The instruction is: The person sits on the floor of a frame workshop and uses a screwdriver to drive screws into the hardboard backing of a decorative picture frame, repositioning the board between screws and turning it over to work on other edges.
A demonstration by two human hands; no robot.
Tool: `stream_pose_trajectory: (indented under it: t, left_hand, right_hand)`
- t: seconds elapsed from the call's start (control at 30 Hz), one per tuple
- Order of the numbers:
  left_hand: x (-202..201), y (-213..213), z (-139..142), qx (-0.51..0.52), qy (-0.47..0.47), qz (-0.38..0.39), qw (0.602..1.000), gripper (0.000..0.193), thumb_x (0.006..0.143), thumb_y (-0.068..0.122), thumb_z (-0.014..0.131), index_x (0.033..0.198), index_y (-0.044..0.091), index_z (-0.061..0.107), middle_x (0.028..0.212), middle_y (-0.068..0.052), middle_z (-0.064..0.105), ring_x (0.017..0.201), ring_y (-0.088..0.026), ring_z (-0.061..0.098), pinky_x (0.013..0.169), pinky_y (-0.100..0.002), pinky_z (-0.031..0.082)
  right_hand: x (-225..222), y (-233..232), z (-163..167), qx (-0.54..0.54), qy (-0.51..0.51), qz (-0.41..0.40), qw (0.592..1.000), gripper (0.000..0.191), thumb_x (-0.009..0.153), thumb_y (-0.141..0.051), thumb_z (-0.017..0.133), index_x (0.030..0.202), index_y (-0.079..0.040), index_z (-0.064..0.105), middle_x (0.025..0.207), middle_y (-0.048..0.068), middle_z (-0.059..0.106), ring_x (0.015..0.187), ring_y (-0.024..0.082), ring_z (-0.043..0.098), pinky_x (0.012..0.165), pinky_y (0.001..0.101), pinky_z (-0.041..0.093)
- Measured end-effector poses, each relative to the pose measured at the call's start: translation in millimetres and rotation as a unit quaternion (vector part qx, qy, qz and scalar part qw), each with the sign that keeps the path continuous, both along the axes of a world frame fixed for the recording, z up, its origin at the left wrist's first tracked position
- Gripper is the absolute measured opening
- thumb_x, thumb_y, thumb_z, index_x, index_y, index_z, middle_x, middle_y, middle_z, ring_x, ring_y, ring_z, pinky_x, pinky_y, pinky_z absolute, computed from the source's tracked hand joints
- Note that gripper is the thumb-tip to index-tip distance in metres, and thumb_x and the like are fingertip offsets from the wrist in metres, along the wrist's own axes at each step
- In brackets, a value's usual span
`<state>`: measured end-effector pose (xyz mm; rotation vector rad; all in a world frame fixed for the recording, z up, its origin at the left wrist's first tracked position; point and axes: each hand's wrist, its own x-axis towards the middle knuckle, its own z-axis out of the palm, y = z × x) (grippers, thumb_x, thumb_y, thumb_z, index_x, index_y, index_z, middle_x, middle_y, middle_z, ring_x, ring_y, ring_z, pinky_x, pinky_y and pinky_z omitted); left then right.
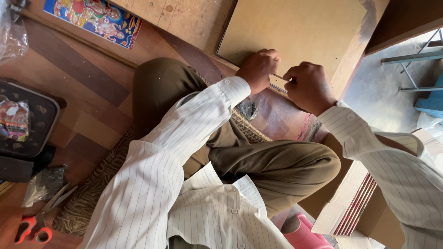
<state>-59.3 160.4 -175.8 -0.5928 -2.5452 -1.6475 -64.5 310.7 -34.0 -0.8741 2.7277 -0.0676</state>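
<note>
Both fisted at the board edge: left hand, right hand pinching a thin rod

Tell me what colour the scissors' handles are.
The scissors' handles are red-orange, seen in the head view, lower left corner.

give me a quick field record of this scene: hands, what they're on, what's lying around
setting: person seated cross-legged on a wooden floor
left hand: left hand closed in a fist at the edge of a framed backing board
right hand: right hand pinching a thin metal tool at the same edge
hands apart: close together, not touching
near left: red-handled scissors, dark tray
near right: open cardboard box
top left: colourful picture
</note>
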Motion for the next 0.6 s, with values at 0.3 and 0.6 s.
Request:
stream_pose_trajectory:
  t: [0.3,0.6]
  left_hand:
    - [7,-3,14,0.039,-0.028,0.026,0.999,0.010,0.076,0.010,0.081,0.071,0.007,0.072,0.091,-0.007,0.068,0.093,-0.028,0.063,0.088,-0.041,0.050]
    - [9,1,15,-0.027,0.029,0.056,0.998,0.011,0.076,0.009,0.076,0.068,0.006,0.070,0.089,-0.009,0.069,0.090,-0.029,0.063,0.085,-0.044,0.052]
  right_hand:
    - [-40,17,-3,-0.170,-0.387,-0.564,0.709,0.023,0.086,-0.011,0.080,0.105,0.003,0.077,0.083,0.011,0.074,0.060,0.013,0.060,0.045,0.0260,0.038]
    - [4,-11,44,0.175,0.036,0.116,0.977,0.021,0.092,-0.023,0.074,0.110,-0.015,0.079,0.082,0.012,0.072,0.067,0.029,0.070,0.057,0.0413,0.055]
